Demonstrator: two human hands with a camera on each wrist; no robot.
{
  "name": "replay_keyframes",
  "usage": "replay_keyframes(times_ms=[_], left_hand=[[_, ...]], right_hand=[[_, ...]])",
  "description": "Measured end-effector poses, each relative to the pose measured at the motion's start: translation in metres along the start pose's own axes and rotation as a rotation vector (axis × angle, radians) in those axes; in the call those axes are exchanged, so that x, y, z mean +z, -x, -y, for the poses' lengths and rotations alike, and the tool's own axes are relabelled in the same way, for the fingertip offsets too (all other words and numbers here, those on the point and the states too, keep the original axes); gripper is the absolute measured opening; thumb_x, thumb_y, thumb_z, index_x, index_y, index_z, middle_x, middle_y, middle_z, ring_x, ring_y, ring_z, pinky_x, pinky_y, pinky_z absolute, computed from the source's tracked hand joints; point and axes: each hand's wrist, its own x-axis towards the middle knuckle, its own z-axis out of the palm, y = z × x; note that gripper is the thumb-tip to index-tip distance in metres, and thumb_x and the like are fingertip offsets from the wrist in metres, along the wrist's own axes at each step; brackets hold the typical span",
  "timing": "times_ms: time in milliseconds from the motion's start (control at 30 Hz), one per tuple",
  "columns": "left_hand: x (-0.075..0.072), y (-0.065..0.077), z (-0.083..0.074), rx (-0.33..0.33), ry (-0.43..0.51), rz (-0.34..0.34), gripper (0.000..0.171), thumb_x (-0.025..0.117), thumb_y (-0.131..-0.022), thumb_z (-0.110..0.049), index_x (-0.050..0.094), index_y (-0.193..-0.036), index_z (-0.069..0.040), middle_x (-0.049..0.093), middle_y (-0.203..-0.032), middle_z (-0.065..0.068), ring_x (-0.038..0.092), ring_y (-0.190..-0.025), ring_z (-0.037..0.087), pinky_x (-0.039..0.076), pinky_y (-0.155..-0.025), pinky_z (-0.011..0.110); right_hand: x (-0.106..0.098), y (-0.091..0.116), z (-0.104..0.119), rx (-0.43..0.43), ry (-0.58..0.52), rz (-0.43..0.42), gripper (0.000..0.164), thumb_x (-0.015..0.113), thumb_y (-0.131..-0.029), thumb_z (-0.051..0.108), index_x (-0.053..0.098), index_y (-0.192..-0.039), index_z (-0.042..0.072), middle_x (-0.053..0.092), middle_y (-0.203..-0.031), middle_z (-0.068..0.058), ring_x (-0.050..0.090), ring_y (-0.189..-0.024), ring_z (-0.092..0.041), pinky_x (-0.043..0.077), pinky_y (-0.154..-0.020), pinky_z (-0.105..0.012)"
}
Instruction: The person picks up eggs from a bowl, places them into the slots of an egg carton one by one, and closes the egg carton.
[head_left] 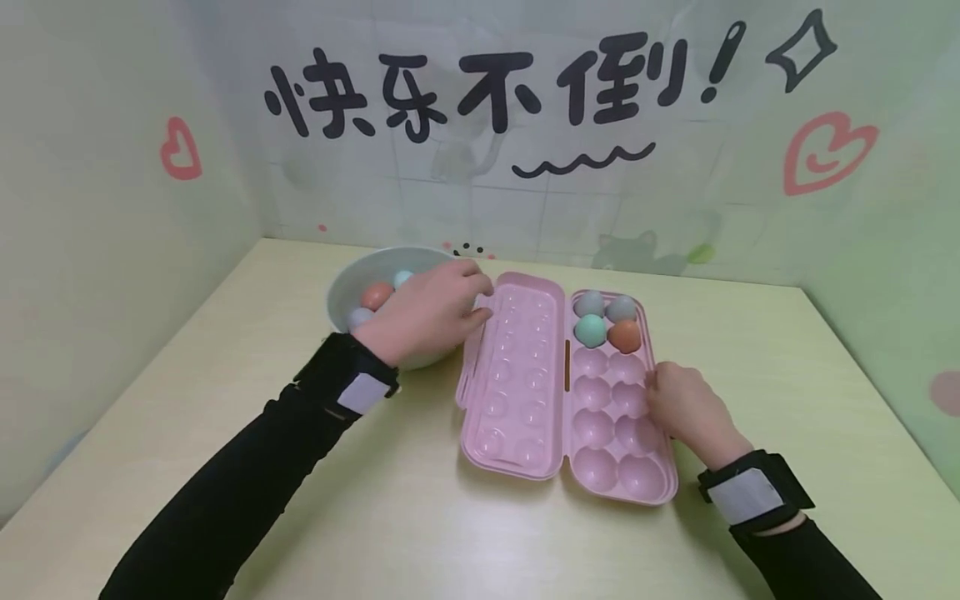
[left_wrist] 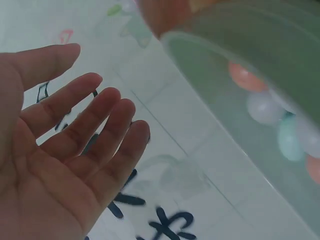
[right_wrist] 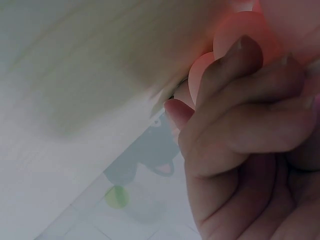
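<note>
A pink egg carton [head_left: 592,429] lies unfolded on the table, its lid [head_left: 513,383] to the left. In the far end of its cup side sit two greyish eggs [head_left: 620,308], a teal egg [head_left: 590,331] and an orange-brown egg [head_left: 625,336]. My right hand [head_left: 690,408] grips the carton's right edge; the right wrist view shows its curled fingers [right_wrist: 245,120] against the cups. My left hand [head_left: 431,312] hovers between the bowl and the lid, with nothing in it. Loosely spread fingers [left_wrist: 107,120] show in the left wrist view, apart from the bowl.
A pale green bowl [head_left: 347,283] behind my left hand holds several coloured eggs, among them an orange one [head_left: 377,295]; my hand hides part of it. Behind the table [head_left: 360,517] stands a printed backdrop [head_left: 337,192], with side panels left and right.
</note>
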Motion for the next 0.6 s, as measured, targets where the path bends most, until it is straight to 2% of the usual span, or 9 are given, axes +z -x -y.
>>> replay_keyframes(times_ms=[167, 333, 433, 600], left_hand=[[-0.002, 0.028, 0.029, -0.104, 0.047, -0.045, 0.026, 0.061, -0.097, -0.026, 0.068, -0.115, -0.009, 0.063, -0.116, 0.007, 0.057, -0.108, 0.023, 0.049, -0.087, 0.042], [-0.002, 0.047, 0.059, -0.128, 0.078, -0.077, 0.026, 0.065, -0.094, -0.016, 0.068, -0.111, 0.002, 0.065, -0.108, 0.016, 0.059, -0.1, 0.029, 0.048, -0.088, 0.044], [0.002, 0.053, 0.071, -0.136, 0.099, -0.061, 0.023, 0.065, -0.093, -0.013, 0.069, -0.106, 0.005, 0.065, -0.101, 0.018, 0.058, -0.092, 0.029, 0.049, -0.084, 0.044], [0.01, 0.054, 0.085, -0.146, 0.116, -0.016, 0.014, 0.066, -0.092, -0.011, 0.068, -0.096, 0.002, 0.065, -0.09, 0.013, 0.055, -0.08, 0.025, 0.048, -0.075, 0.04]], right_hand=[[0.001, -0.001, 0.0, -0.009, -0.001, 0.003, 0.033, 0.036, -0.103, 0.011, 0.053, -0.111, -0.016, 0.056, -0.076, -0.015, 0.057, -0.064, -0.024, 0.05, -0.052, -0.033], [0.0, 0.0, 0.0, -0.016, 0.012, -0.008, 0.032, 0.036, -0.103, 0.011, 0.053, -0.109, -0.016, 0.055, -0.075, -0.016, 0.057, -0.063, -0.024, 0.05, -0.051, -0.034], [0.0, 0.0, 0.001, -0.014, 0.016, -0.011, 0.033, 0.036, -0.103, 0.011, 0.053, -0.108, -0.016, 0.055, -0.075, -0.015, 0.057, -0.063, -0.023, 0.05, -0.051, -0.034], [0.002, 0.0, 0.0, -0.006, 0.014, -0.007, 0.033, 0.036, -0.103, 0.011, 0.053, -0.109, -0.016, 0.055, -0.075, -0.016, 0.057, -0.061, -0.023, 0.05, -0.05, -0.033]])
